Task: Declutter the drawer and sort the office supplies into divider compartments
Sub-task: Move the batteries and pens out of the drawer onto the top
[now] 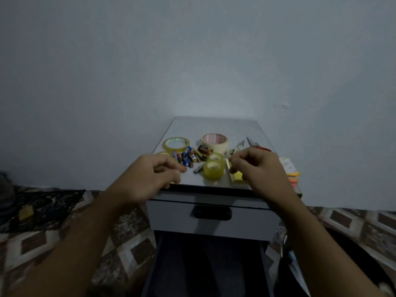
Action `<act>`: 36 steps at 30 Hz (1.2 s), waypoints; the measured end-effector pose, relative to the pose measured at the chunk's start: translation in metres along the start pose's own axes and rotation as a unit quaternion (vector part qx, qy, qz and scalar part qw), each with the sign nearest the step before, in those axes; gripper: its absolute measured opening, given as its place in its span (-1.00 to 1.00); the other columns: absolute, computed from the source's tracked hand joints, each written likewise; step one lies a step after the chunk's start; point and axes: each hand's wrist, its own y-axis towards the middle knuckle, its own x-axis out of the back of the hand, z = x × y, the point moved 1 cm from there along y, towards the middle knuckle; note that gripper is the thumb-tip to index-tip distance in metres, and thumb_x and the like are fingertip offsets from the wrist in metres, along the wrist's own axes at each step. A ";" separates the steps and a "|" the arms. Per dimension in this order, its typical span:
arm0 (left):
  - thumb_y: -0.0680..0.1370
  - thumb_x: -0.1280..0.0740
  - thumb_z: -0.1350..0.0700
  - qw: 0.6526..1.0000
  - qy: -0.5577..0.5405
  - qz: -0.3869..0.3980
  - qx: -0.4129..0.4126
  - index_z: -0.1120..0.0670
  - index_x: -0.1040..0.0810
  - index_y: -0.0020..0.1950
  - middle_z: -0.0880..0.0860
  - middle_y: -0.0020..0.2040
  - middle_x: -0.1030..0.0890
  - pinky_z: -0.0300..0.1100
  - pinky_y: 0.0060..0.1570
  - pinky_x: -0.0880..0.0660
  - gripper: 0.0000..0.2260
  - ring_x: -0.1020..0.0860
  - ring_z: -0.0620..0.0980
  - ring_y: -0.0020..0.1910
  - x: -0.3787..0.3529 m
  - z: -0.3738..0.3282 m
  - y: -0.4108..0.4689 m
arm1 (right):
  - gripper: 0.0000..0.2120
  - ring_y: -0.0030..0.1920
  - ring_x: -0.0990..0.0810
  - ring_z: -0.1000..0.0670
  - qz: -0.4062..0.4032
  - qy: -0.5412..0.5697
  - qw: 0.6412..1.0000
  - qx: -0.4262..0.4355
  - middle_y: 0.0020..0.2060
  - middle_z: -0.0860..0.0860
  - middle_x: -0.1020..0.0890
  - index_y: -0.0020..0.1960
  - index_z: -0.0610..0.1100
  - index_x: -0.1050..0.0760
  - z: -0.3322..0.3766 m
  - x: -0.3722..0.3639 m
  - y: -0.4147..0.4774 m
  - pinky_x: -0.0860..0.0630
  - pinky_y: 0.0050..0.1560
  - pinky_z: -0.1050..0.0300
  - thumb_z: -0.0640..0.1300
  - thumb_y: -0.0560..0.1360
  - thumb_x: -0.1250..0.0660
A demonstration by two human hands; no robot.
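Left hand (150,174) and right hand (259,168), fingers curled with nothing visibly gripped, hover over batteries (190,156) and tape rolls (213,167) on the desk (214,125).

no readable text for you here. the beige tape roll (215,142) near the back of the cabinet top (216,125) has red print on its inner core, too blurred to make out. the batteries (191,156) piled mid-top between the tape rolls carry coloured brand labels, but the letters are too small and the shot too dim to read.
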 end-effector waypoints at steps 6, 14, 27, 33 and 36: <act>0.59 -0.37 0.16 0.991 0.007 0.110 0.078 0.09 -0.66 0.01 0.07 -0.15 -0.72 -0.32 -0.27 -0.51 -0.93 -0.60 -0.12 -0.28 -0.050 0.055 -0.042 | -0.86 -0.40 -0.53 0.17 0.088 0.041 0.992 -0.078 -0.31 -0.13 -0.68 -0.17 -0.26 -0.62 -0.044 -0.014 -0.075 -0.44 -0.33 0.34 -0.27 0.54 -0.35; 0.56 -0.39 0.06 0.931 0.102 0.251 0.246 0.01 -0.59 0.20 -0.07 0.03 -0.62 -0.38 -0.13 -0.49 -0.78 -0.58 -0.14 -0.01 -0.131 0.171 -0.078 | -0.91 -0.08 -0.65 0.02 0.261 -0.099 0.915 -0.291 -0.14 0.00 -0.71 -0.12 0.00 -0.62 -0.176 -0.056 -0.158 -0.58 0.10 0.02 -0.16 0.40 -0.41; 0.56 -0.31 0.13 0.845 0.147 0.357 0.369 0.13 -0.57 0.03 0.10 -0.03 -0.57 -0.25 -0.24 -0.44 -0.89 -0.52 -0.01 -0.09 -0.177 0.224 -0.112 | -0.56 0.29 -0.53 -0.14 0.423 -0.257 0.779 -0.384 0.30 -0.11 -0.55 0.37 -0.10 -0.48 -0.214 -0.076 -0.209 -0.47 0.26 0.15 -0.18 0.49 -0.24; 0.59 -0.29 0.05 0.838 0.025 0.319 0.441 0.06 -0.56 0.18 0.07 0.10 -0.64 -0.10 0.04 -0.51 -0.79 -0.58 0.01 0.06 -0.185 0.223 -0.114 | -0.62 0.13 -0.57 -0.01 0.401 -0.182 0.816 -0.374 0.16 -0.05 -0.62 0.20 -0.06 -0.58 -0.224 -0.077 -0.211 -0.47 0.08 0.21 -0.32 0.48 -0.21; 0.57 -0.30 0.03 0.849 -0.012 0.282 0.446 0.03 -0.57 0.16 0.05 0.10 -0.66 -0.05 0.02 -0.55 -0.80 -0.59 0.05 0.12 -0.185 0.228 -0.111 | -0.65 0.06 -0.58 0.02 0.360 -0.138 0.835 -0.392 0.12 -0.06 -0.64 0.18 -0.07 -0.58 -0.225 -0.079 -0.209 -0.54 0.05 0.20 -0.35 0.50 -0.21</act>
